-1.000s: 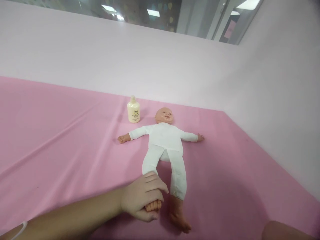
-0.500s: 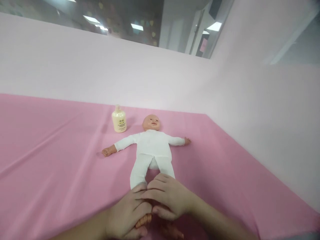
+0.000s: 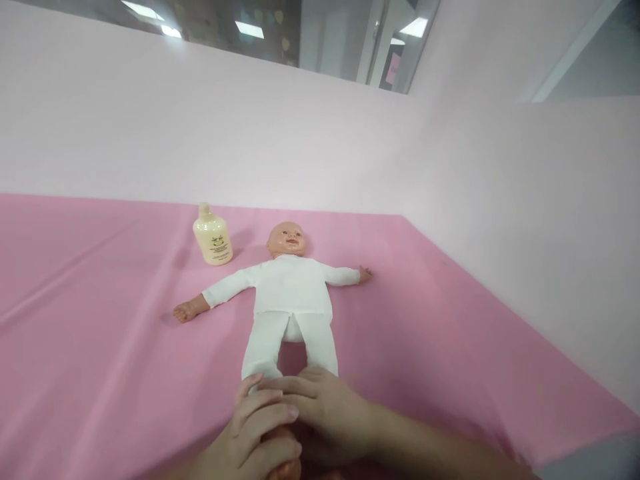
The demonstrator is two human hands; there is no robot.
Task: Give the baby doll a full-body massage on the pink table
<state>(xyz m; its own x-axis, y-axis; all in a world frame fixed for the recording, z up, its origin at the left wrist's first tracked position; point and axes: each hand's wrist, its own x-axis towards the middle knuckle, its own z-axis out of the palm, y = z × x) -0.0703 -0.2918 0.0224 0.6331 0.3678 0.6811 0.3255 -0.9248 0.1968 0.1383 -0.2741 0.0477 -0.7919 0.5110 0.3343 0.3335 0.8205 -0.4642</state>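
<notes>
A baby doll in white clothes lies on its back on the pink cloth, arms spread, head toward the wall. My left hand is wrapped around the doll's foot at the bottom of the view, an orange toe showing below my fingers. My right hand lies over the doll's other lower leg and against my left hand, fingers curled over it. Both feet are mostly hidden under my hands.
A cream lotion bottle stands upright beside the doll's head, to its left. Pale pink walls rise behind and along the right of the cloth, meeting in a corner.
My right hand came in from the lower right and settled on the doll's other leg beside my left hand. The view shifted, so doll and bottle sit further left.
</notes>
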